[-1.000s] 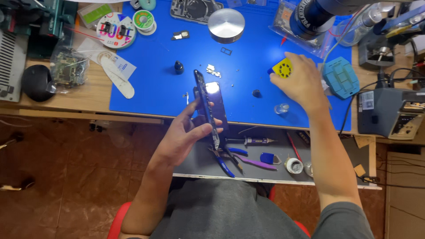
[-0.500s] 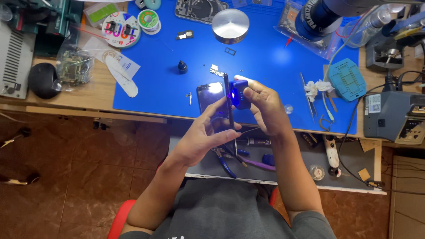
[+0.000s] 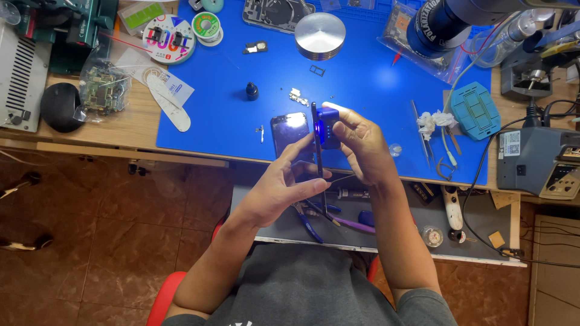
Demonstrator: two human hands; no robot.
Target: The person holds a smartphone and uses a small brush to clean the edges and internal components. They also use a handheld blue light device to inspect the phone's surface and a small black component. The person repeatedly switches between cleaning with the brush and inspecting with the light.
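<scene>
My left hand (image 3: 283,184) holds a dark smartphone (image 3: 315,139) on its edge above the front rim of the blue work mat (image 3: 229,102). A second dark phone body (image 3: 289,136) with a bright glare on it sits just to the left of it. My right hand (image 3: 359,145) grips a small blue block-shaped lamp (image 3: 328,127) that glows blue and presses it against the phone's right side. Both hands meet over the mat's near edge.
A round metal disc (image 3: 319,35), an opened phone back (image 3: 278,12), a black cap (image 3: 252,92) and small parts lie on the mat. Tweezers (image 3: 419,130), a teal pad (image 3: 475,110) and a grey station (image 3: 538,160) sit right. Pliers (image 3: 308,220) lie in the open drawer.
My right hand came back from the mat's right side with the blue lamp and set it against the phone. The left hand kept holding the phone upright.
</scene>
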